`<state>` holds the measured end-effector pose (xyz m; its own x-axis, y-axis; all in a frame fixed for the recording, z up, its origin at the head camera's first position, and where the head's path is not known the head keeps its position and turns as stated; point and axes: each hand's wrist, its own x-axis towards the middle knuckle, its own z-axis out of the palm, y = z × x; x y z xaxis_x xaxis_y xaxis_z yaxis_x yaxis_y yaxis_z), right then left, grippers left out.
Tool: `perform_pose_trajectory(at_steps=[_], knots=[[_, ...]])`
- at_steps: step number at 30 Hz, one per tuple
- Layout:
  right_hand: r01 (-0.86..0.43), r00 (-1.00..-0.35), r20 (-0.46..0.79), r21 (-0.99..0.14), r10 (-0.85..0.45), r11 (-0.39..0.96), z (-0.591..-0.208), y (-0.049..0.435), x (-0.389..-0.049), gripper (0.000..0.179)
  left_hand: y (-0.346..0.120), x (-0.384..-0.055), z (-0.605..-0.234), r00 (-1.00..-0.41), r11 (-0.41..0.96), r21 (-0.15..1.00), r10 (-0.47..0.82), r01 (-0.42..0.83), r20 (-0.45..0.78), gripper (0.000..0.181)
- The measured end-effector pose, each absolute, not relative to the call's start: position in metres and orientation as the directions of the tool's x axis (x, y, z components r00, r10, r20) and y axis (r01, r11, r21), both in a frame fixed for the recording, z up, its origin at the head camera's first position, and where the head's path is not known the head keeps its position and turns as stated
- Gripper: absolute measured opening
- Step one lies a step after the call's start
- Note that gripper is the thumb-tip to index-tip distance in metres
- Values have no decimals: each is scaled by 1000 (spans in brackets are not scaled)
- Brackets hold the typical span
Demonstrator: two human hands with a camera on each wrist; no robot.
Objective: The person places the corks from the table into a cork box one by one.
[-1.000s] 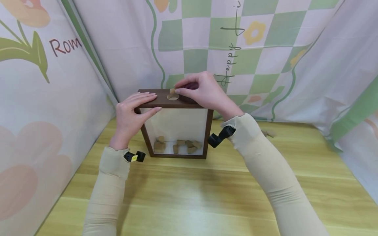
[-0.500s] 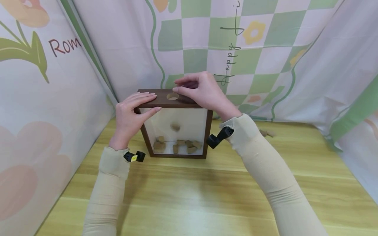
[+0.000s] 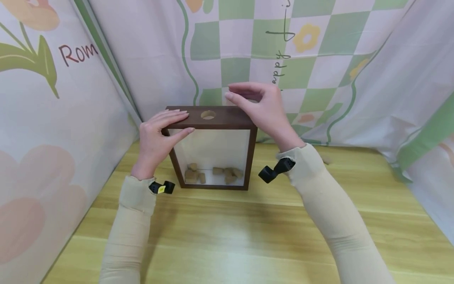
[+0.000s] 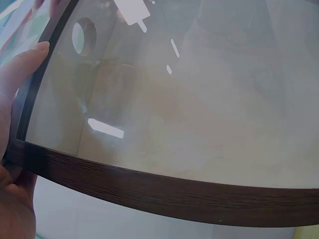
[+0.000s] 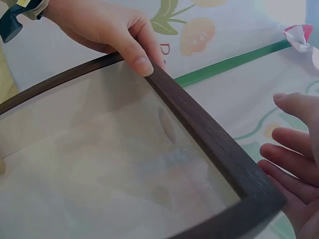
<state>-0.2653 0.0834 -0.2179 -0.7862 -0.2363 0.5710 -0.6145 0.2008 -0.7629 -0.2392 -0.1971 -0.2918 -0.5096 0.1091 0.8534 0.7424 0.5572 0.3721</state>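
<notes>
A dark-wood shadow box [image 3: 253, 156] with a clear front stands upright on the table, a round hole [image 3: 208, 114] in its top. Several small tan corks [image 3: 231, 174] lie inside along the bottom, in a left and a right cluster. My left hand [image 3: 156, 136] grips the top left corner, fingers over the top and thumb at the front edge; the left wrist view shows the thumb [image 4: 27, 64] against the frame. Raised just above the top right end, my right hand [image 3: 262, 104] holds nothing, its fingers loosely bent and apart from the box in the right wrist view.
A tan piece [image 3: 326, 160] lies on the wooden table [image 3: 220, 236] at the back right, partly behind the right sleeve [image 3: 319, 185]. Printed curtains [image 3: 152, 51] hang close behind the box and along the left side.
My right hand let a cork go into the hole; it fell inside, and the corks at the bottom shifted. The hand then moved right and slightly up, while my left hand stayed in place.
</notes>
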Motion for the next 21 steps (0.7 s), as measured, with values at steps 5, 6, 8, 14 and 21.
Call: perform_pose_trajectory(at_steps=[5, 6, 8, 14, 21], knots=[[-597, -801, 563, -777, -205, 200, -223, 103, -260, 32, -197, -240, -292, -499, 559, 359, 116, 747, 859, 40], [-594, -804, 562, -778, -196, 205, -224, 107, -260, 32, -198, -240, -292, -499, 557, 360, 115, 748, 859, 40], [-581, -814, 555, -785, -172, 217, -227, 116, -258, 33, -198, -240, -292, -495, 562, 350, 123, 749, 860, 40], [-554, -830, 551, -794, -88, 252, -236, 143, -254, 33, -199, -240, -292, -507, 562, 364, 118, 743, 854, 38], [-486, -864, 504, -829, -7, 278, -253, 181, -249, 36, -199, -241, -292, -502, 553, 364, 117, 750, 857, 38]])
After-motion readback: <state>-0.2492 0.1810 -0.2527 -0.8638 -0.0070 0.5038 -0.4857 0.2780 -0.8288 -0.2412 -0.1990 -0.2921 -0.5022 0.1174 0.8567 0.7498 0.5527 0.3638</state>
